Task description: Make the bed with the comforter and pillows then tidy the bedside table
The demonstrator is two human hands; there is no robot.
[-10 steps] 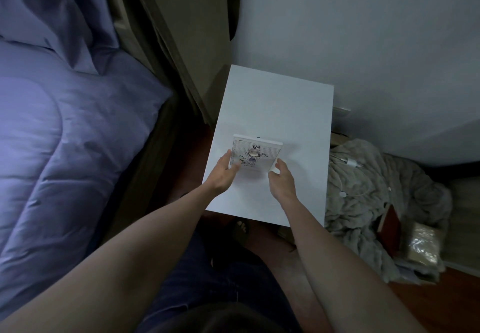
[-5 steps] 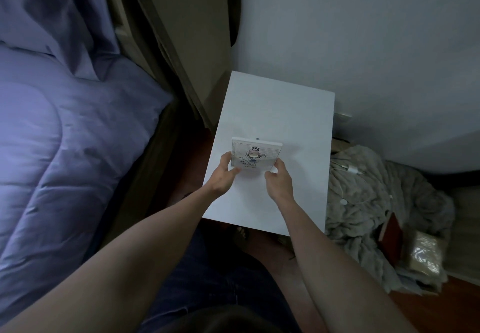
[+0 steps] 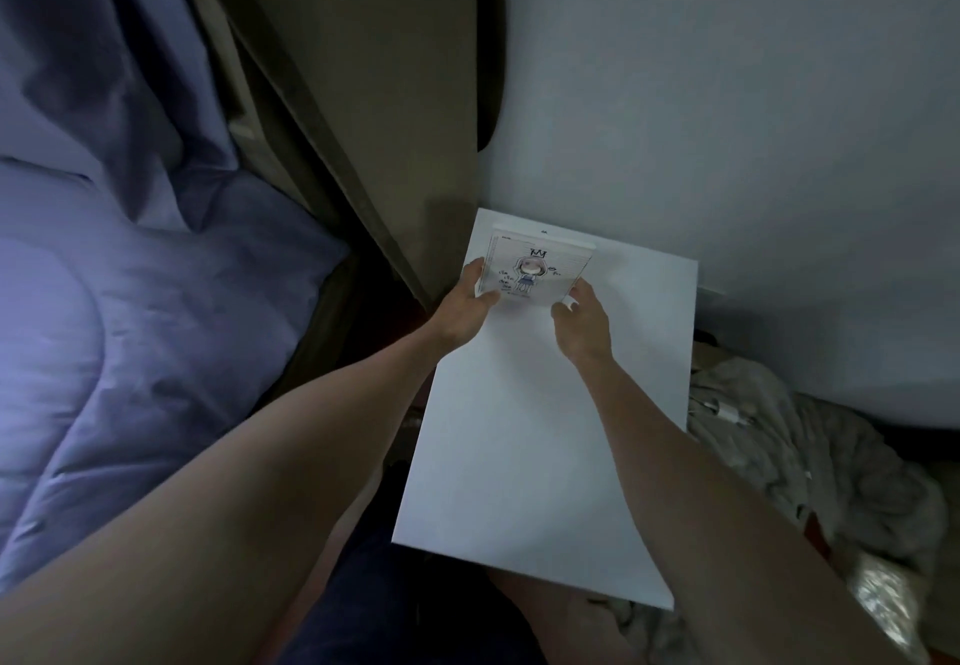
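A small white book (image 3: 537,269) with a cartoon figure on its cover lies at the far end of the white bedside table (image 3: 530,456), close to the wall. My left hand (image 3: 467,308) grips its near-left corner. My right hand (image 3: 582,324) holds its near-right corner with the fingers curled at the edge. The lavender comforter (image 3: 130,352) covers the bed on the left, with a lavender pillow (image 3: 93,67) propped at the head.
A brown headboard panel (image 3: 363,93) stands between the bed and the table. A white wall (image 3: 727,119) rises behind the table. A crumpled grey blanket (image 3: 779,446) with a white charger cable lies on the floor to the right.
Both hands have pushed the book away from me, from the middle of the table top to its far end by the wall. The camera has moved closer and tilted.
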